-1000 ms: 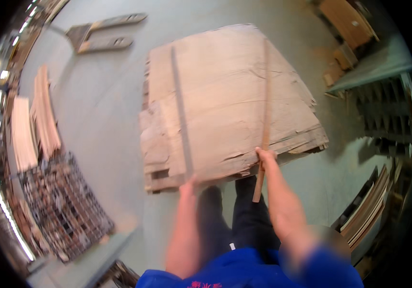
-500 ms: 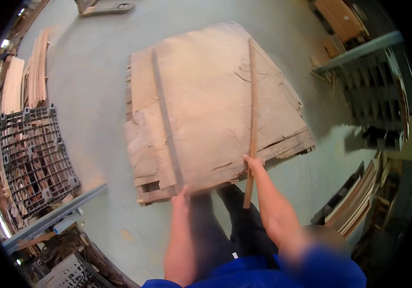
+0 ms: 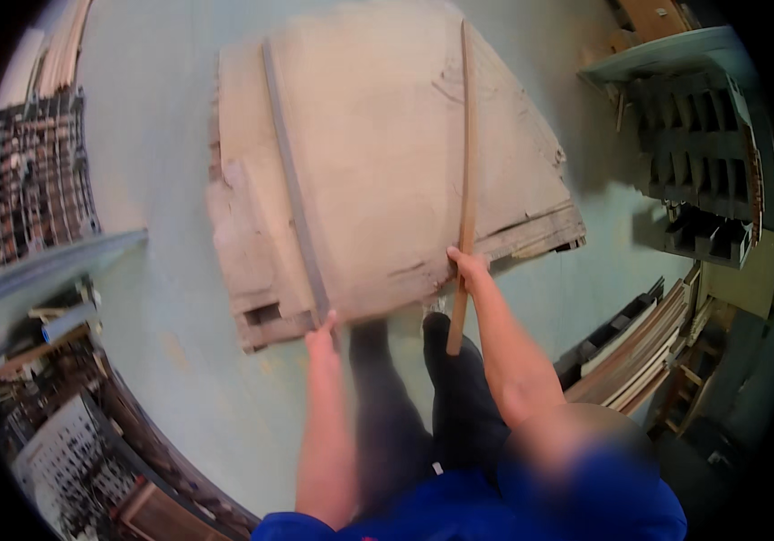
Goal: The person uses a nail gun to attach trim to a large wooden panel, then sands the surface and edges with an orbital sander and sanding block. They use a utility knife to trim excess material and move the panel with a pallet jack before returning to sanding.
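A worn stack of pale boards on a pallet (image 3: 378, 153) lies before me, its torn near edge by my legs. My right hand (image 3: 466, 266) is closed on a brown wooden batten (image 3: 466, 180) that runs over the top and sticks out past the near edge. At the near left, my left hand (image 3: 321, 332) grips the lower end of a grey strip (image 3: 292, 189) lying along the top; its fingertips are blurred.
A grid pallet (image 3: 31, 180) and long planks (image 3: 58, 45) lie at the left. A metal rail (image 3: 71, 257) and cluttered equipment (image 3: 80, 451) are nearer left. Dark racks (image 3: 689, 144) and leaning boards (image 3: 631, 352) stand at the right.
The surroundings at the left have slid upward in view, bringing the rail and equipment further in. The pallet stack sits higher and further left. Both hands keep their grips.
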`<move>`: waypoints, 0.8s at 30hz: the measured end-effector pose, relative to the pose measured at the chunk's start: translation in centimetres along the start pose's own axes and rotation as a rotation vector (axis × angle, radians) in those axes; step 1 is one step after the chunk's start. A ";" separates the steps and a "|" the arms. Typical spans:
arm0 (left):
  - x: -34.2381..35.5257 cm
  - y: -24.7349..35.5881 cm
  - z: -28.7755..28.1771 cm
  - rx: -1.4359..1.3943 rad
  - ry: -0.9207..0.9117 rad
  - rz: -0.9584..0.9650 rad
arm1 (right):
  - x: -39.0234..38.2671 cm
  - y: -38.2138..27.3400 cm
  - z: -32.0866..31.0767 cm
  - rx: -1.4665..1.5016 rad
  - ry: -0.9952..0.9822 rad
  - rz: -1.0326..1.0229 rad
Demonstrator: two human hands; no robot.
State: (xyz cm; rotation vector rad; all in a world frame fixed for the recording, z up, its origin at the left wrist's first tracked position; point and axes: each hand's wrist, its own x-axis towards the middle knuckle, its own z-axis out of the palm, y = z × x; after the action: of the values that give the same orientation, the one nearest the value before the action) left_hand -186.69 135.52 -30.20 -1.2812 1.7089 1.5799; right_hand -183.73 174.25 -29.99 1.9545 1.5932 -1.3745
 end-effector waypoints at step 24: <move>-2.5 -21.5 -39.1 0.040 -0.146 -0.056 | -18.8 43.7 12.3 -0.054 0.039 -0.026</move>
State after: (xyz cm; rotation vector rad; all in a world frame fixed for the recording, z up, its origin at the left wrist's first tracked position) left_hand -157.66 101.57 -30.20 -1.1550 1.5932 1.5591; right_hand -150.76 138.39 -36.38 1.9475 1.6617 -1.2967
